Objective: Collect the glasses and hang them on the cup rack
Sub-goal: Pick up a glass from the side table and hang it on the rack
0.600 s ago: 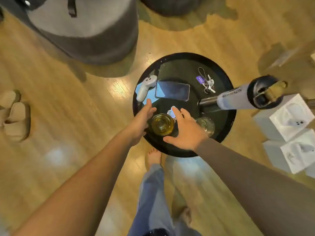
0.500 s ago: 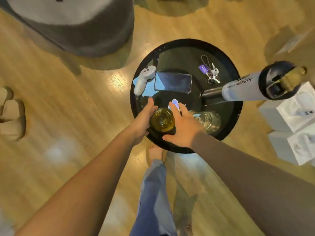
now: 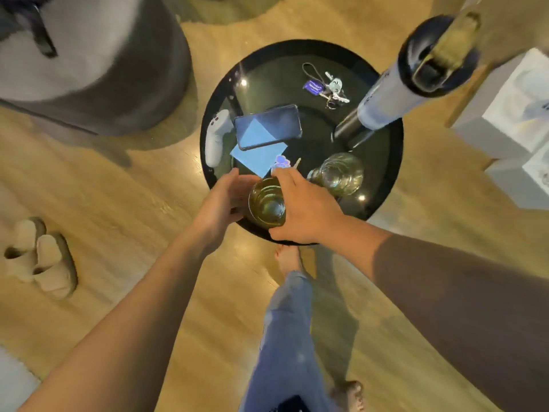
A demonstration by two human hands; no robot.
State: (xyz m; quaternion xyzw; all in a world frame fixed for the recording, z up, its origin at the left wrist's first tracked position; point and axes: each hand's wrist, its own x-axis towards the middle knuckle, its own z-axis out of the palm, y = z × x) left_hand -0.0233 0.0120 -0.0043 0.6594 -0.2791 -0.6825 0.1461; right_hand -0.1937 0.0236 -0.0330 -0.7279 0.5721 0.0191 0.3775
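Amber-tinted glass (image 3: 267, 203) stands at the 6 o'clock edge of the round black table (image 3: 386, 185), seen from above with its mouth open toward the camera. It sits directly between the two hands.

Left hand (image 3: 219, 203): at the glass's 9 o'clock side, palm turned toward it, fingers extended and only loosely curved. The hand is spread wide; contact with the glass wall cannot be confirmed (the near fingers are blurred against the rim).

Right hand (image 3: 303, 209): at the glass's 3 o'clock side, index finger along the far rim at 12 o'clock, thumb low at 5 o'clock. Fingers curl partway around the glass and touch it, though a full clamp cannot be told.

Second glass (image 3: 340, 173), clear, stands at the 4 o'clock part of the table, just beside the right hand's knuckles and apart from the amber one.

Other items on the table: white controller (image 3: 217, 136) at 9 o'clock, dark phone (image 3: 269, 126) near centre over a blue paper (image 3: 258, 157), keys (image 3: 329, 89) at 1 o'clock, tall bottle (image 3: 386, 102) at 3 o'clock.

Floor is wood; beige slippers (image 3: 40, 257) lie well apart at the left.
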